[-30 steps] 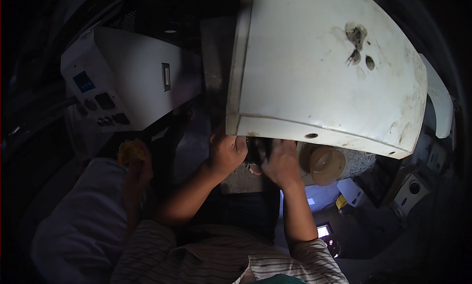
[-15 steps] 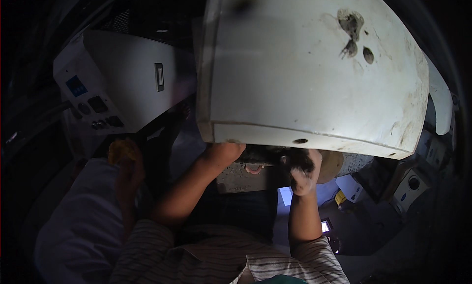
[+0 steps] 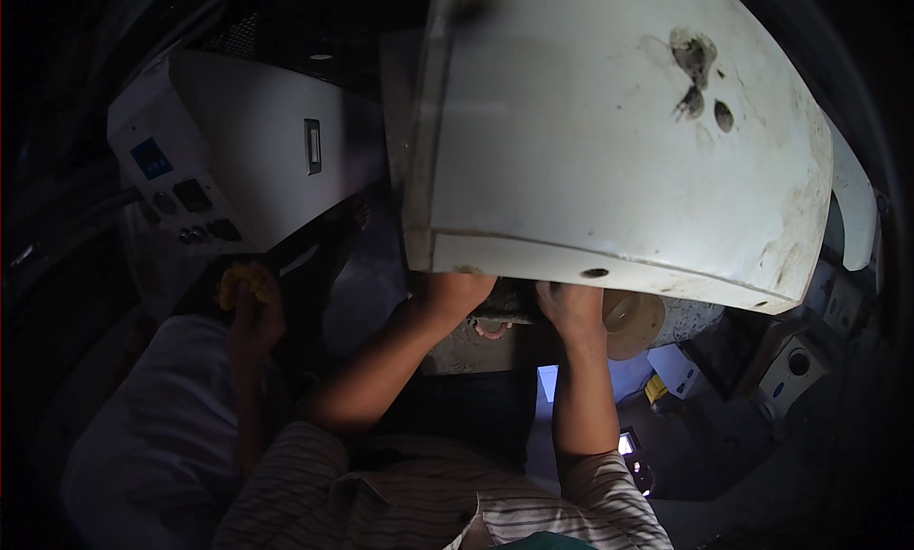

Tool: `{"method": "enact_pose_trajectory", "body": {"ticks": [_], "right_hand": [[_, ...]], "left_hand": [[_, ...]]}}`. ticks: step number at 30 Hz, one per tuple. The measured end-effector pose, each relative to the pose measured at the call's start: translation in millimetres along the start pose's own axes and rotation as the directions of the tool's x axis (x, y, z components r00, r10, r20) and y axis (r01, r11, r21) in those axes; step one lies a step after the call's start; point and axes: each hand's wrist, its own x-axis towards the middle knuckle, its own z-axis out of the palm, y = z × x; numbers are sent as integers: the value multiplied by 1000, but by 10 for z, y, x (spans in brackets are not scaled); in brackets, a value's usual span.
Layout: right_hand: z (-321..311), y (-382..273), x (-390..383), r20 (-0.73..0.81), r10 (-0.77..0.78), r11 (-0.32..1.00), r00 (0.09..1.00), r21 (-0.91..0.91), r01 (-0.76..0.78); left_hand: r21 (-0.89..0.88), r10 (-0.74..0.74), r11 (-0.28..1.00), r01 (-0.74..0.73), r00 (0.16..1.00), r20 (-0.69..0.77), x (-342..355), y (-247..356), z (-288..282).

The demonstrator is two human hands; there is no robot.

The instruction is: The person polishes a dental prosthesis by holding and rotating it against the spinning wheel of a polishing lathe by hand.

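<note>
A large white machine hood (image 3: pixel 590 140), dirt-stained and holed, hangs over my hands. My left hand (image 3: pixel 461 291) reaches up to its lower edge; the fingers pass out of sight behind it. Close by on the right, my right hand (image 3: pixel 573 310) is also raised under that edge, its fingertips hidden in the dark gap. Whether either hand holds anything does not show. Just right of my right hand is a round tan disc (image 3: pixel 635 323). Between my wrists lies a dusty grey ledge (image 3: pixel 466 355) with a small pinkish curved piece (image 3: pixel 491 330) on it.
At left another person's hand (image 3: pixel 255 312) holds a crumpled yellow thing (image 3: pixel 244 281) beside a white cabinet (image 3: pixel 262 140) with switches. More white boxes (image 3: pixel 790 367) stand low at right. A small lit screen (image 3: pixel 625 443) glows beside my right elbow.
My right hand has turned and moved up under the hood's edge; the dark, blurred thing seen at it before no longer shows. My left hand and the hood appear slightly further right in view.
</note>
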Motion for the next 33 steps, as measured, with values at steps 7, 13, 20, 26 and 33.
{"method": "enact_pose_trajectory", "body": {"ticks": [7, 13, 20, 26, 33], "right_hand": [[5, 48, 16, 199, 173, 984, 965, 15, -180], [7, 29, 46, 81, 213, 976, 974, 34, -216], [-96, -40, 89, 116, 228, 971, 967, 52, -235], [-139, -109, 160, 77, 208, 975, 975, 61, -213], [-171, -145, 214, 75, 144, 985, 987, 87, -151]], "left_hand": [[69, 80, 995, -78, 997, -19, 57, 21, -33], [-9, 17, 1000, -16, 999, 49, 136, 142, -99], [80, -55, 996, 48, 994, 97, 80, 168, -109], [25, -102, 995, 101, 993, 59, 37, 172, -78], [-92, -306, 947, 308, 951, 33, 151, 307, -92]]}}
